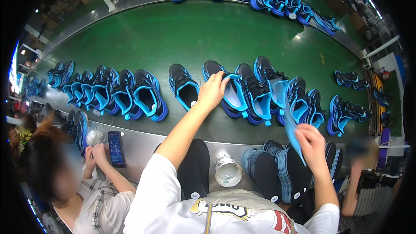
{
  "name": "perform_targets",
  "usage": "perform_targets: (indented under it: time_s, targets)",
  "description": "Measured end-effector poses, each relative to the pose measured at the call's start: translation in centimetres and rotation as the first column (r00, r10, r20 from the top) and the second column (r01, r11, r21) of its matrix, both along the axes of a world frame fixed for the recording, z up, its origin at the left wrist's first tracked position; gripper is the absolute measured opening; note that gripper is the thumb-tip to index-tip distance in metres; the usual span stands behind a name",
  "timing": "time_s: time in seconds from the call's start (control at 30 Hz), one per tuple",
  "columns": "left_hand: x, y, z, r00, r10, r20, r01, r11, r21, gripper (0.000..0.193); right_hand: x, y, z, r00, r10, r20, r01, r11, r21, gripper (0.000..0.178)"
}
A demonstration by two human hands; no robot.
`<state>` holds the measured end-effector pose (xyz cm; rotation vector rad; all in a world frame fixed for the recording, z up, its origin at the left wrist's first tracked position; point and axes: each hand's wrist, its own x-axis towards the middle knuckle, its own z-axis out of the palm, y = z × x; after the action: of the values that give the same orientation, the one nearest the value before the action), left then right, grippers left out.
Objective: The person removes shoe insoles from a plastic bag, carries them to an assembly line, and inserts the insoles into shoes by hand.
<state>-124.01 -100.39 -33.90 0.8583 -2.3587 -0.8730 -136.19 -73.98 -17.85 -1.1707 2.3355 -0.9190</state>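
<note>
My left hand (213, 88) pinches the collar of a black and blue sneaker (213, 68) in the row ahead of me. A pale lining shows inside that shoe. In my right hand (311, 142) is a light blue insole (293, 135), held upright by one edge and slightly blurred; it is in front of the shoes on the right. Left of my left hand stands another sneaker (178, 74), its opening toward me. Close on the right sits a laced sneaker (248, 79), touching the gripped one's side.
Stacked dark insoles (284, 171) with blue edges lie near my lap, beside a whitish round container (228, 171). A black insole (193, 169) is left of it. More sneakers line the green belt (130, 34) and far ledge. A co-worker (93, 199) sits left, near a phone (116, 148).
</note>
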Motion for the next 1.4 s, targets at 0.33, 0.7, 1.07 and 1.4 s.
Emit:
perform_targets:
  time_s: [0.33, 0.7, 1.07, 1.4]
  targets:
    - [-0.5, -3.5, 2.1, 0.931, -0.265, 0.25, 0.211, 0.952, 0.222, 0.026, 0.5, -14.3, -11.1, 0.942, 0.328, 0.076, -0.332, 0.867, 0.37, 0.017]
    - [1.1, 0.9, 1.7, 0.971, -0.009, 0.24, -0.074, 0.939, 0.336, 0.041, 5.4, -12.4, -12.2, 0.797, 0.397, -0.456, -0.213, 0.89, 0.402, 0.026]
    - [0.8, 0.9, -0.7, 0.999, 0.034, 0.02, -0.039, 0.919, 0.392, 0.034, 3.7, -14.0, -16.2, 0.679, 0.645, -0.352, -0.449, 0.743, 0.496, 0.014]
    - [1.7, 2.0, -2.1, 0.993, 0.099, 0.065, -0.11, 0.978, 0.177, 0.028, 3.0, -15.2, -17.5, 0.592, 0.747, -0.302, -0.498, 0.634, 0.592, 0.018]
